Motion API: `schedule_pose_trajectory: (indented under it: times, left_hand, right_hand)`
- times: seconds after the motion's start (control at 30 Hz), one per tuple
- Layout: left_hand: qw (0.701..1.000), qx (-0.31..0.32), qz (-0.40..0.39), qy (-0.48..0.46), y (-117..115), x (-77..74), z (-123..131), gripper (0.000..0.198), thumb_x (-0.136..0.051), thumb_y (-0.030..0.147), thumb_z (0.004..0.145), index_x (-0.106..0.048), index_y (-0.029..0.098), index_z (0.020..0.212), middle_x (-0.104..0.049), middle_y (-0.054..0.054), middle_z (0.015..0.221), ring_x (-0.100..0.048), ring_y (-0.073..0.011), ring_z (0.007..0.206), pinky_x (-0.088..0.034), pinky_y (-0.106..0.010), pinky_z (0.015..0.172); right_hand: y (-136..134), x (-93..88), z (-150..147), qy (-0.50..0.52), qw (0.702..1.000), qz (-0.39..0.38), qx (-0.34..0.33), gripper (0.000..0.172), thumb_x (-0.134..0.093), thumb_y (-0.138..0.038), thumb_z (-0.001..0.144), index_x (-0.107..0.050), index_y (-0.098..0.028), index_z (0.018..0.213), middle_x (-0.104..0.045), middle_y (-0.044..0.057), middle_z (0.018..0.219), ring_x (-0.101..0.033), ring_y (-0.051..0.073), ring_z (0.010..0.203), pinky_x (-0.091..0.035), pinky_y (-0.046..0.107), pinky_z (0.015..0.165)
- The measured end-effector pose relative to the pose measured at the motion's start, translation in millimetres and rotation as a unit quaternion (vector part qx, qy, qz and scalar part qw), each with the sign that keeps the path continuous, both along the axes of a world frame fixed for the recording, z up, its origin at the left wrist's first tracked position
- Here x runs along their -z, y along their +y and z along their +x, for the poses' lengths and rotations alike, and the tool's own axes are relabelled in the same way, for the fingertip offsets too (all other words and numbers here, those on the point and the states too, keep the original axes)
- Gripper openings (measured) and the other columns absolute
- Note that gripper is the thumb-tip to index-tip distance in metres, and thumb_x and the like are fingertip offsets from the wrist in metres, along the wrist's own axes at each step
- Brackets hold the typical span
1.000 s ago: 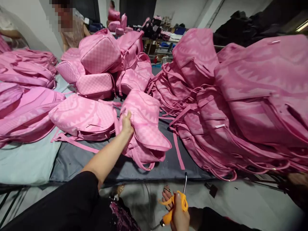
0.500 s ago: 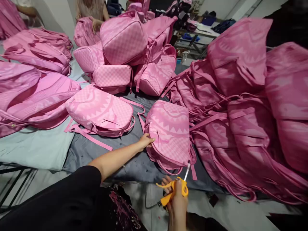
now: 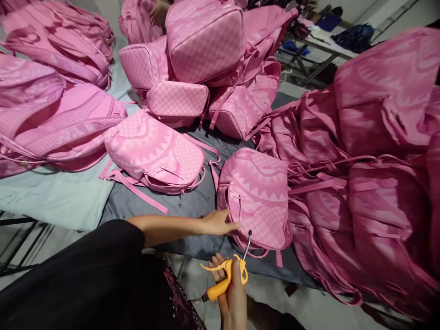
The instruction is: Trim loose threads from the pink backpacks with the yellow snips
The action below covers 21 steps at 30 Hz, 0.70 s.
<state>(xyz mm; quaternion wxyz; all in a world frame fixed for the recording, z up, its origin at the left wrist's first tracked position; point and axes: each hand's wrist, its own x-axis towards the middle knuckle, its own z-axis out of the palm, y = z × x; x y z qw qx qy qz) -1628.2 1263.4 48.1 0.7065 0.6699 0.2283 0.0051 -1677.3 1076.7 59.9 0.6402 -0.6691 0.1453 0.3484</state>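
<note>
My left hand (image 3: 220, 222) lies on the lower left edge of a pink patterned backpack (image 3: 259, 192), its thumb on the front near a small zip pocket. The fingers past the edge are partly hidden, so its grip is unclear. In my right hand (image 3: 232, 291) is a yellow air gun (image 3: 220, 288), its long metal nozzle pointing up at the backpack's lower front. A second pink backpack (image 3: 154, 151) lies flat to the left, with its straps spread on the dark cloth.
Pink backpacks are heaped at the back (image 3: 206, 43), stacked at the left (image 3: 62, 123) and piled at the right (image 3: 381, 197). A pale green cloth (image 3: 51, 197) covers the table's left part. Another person's hand (image 3: 158, 13) shows at the top.
My left hand has slid down the backpack's edge toward its bottom. The air gun's nozzle has moved from the lower right corner leftward over the front. The view has shifted too.
</note>
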Motion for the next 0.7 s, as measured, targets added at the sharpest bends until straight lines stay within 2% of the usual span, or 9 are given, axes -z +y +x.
schedule_pose_trajectory:
  times: [0.07, 0.13, 0.23, 0.3, 0.37, 0.43, 0.5, 0.6, 0.7]
  left_hand:
    - [0.998, 0.048, -0.032, -0.002, -6, -4.7, -32, 0.074, -0.077, 0.049, 0.077, -0.05, 0.018, 0.139, -0.072, -0.012, 0.107, -0.07, -0.0263, 0.096, -0.055, -0.036, 0.082]
    - [0.996, 0.055, -0.065, -0.009, -6, -17.9, -52, 0.061, -0.065, 0.051, 0.088, -0.053, 0.015, 0.135, -0.072, -0.006, 0.086, -0.068, -0.0193, 0.075, -0.054, -0.029, 0.069]
    - [0.998, 0.014, 0.016, -0.052, 18, -46.0, -64, 0.052, -0.041, 0.055, 0.099, -0.065, 0.013, 0.118, -0.069, -0.005, 0.075, -0.066, -0.0185, 0.072, -0.053, -0.029, 0.071]
    - [0.982, 0.005, 0.16, -0.1, 51, -59.3, -71, 0.052, -0.044, 0.058, 0.097, -0.067, 0.017, 0.12, -0.073, -0.01, 0.095, -0.068, -0.0243, 0.094, -0.051, -0.037, 0.09]
    - [0.94, -0.025, 0.327, -0.096, 91, -59.8, -82, 0.064, -0.067, 0.055, 0.085, -0.057, 0.022, 0.139, -0.061, -0.016, 0.137, -0.051, -0.035, 0.131, -0.035, -0.05, 0.113]
    - [0.902, -0.057, 0.428, -0.009, 129, -46.5, -92, 0.101, -0.088, 0.04, 0.066, -0.039, 0.021, 0.153, -0.029, -0.022, 0.162, -0.019, -0.044, 0.151, -0.011, -0.061, 0.121]
    - [0.895, -0.064, 0.432, 0.093, 159, -25.7, -100, 0.106, -0.089, 0.023, 0.063, -0.037, 0.017, 0.155, -0.018, -0.027, 0.164, -0.007, -0.0472, 0.153, -0.006, -0.065, 0.12]
    - [0.911, -0.07, 0.383, 0.134, 184, -4.2, -103, 0.075, -0.075, 0.01, 0.073, -0.051, 0.011, 0.144, -0.045, -0.033, 0.147, -0.037, -0.0456, 0.143, -0.029, -0.06, 0.115]
    - [0.92, -0.075, 0.371, 0.103, 200, -21.2, -99, 0.041, -0.071, 0.006, 0.075, -0.069, 0.008, 0.116, -0.069, -0.028, 0.108, -0.063, -0.0413, 0.115, -0.044, -0.051, 0.102]
  right_hand:
    - [25, -9.7, -9, 0.002, 0.999, 0.023, -0.035, 0.072, -0.076, -0.069, 0.065, -0.056, -0.021, 0.114, -0.074, 0.009, 0.1, -0.073, 0.029, 0.096, -0.061, 0.045, 0.084]
    - [49, -19.2, -25, -0.024, 0.994, 0.067, -0.086, 0.073, -0.076, -0.064, 0.067, -0.055, -0.021, 0.122, -0.073, 0.009, 0.106, -0.072, 0.028, 0.1, -0.059, 0.043, 0.088]
    - [66, -27.0, -41, -0.104, 0.985, 0.071, -0.118, 0.059, -0.071, -0.062, 0.075, -0.06, -0.02, 0.114, -0.073, 0.008, 0.101, -0.071, 0.025, 0.094, -0.058, 0.039, 0.088]
    - [63, -27.4, -37, -0.15, 0.984, 0.038, -0.084, 0.055, -0.071, -0.062, 0.075, -0.061, -0.018, 0.106, -0.072, 0.005, 0.09, -0.071, 0.022, 0.081, -0.059, 0.037, 0.081]
    - [53, -25.1, -25, -0.17, 0.985, 0.021, -0.029, 0.057, -0.075, -0.062, 0.071, -0.059, -0.018, 0.105, -0.071, 0.002, 0.085, -0.069, 0.02, 0.074, -0.06, 0.035, 0.076]
    - [41, -20.0, -17, -0.158, 0.987, 0.013, -0.014, 0.062, -0.078, -0.062, 0.068, -0.059, -0.019, 0.109, -0.072, 0.002, 0.086, -0.07, 0.02, 0.076, -0.061, 0.035, 0.075]
    - [32, -11.4, -21, -0.139, 0.99, -0.009, -0.035, 0.064, -0.079, -0.063, 0.067, -0.059, -0.019, 0.109, -0.073, 0.003, 0.087, -0.072, 0.022, 0.076, -0.061, 0.035, 0.073]
    - [28, 6.5, -49, -0.134, 0.99, -0.033, -0.04, 0.065, -0.079, -0.064, 0.067, -0.06, -0.019, 0.109, -0.075, 0.004, 0.091, -0.073, 0.021, 0.078, -0.061, 0.033, 0.072]
    - [36, 21.0, -81, -0.121, 0.992, -0.026, -0.009, 0.066, -0.079, -0.065, 0.067, -0.059, -0.02, 0.111, -0.075, 0.004, 0.093, -0.074, 0.022, 0.082, -0.061, 0.033, 0.074]
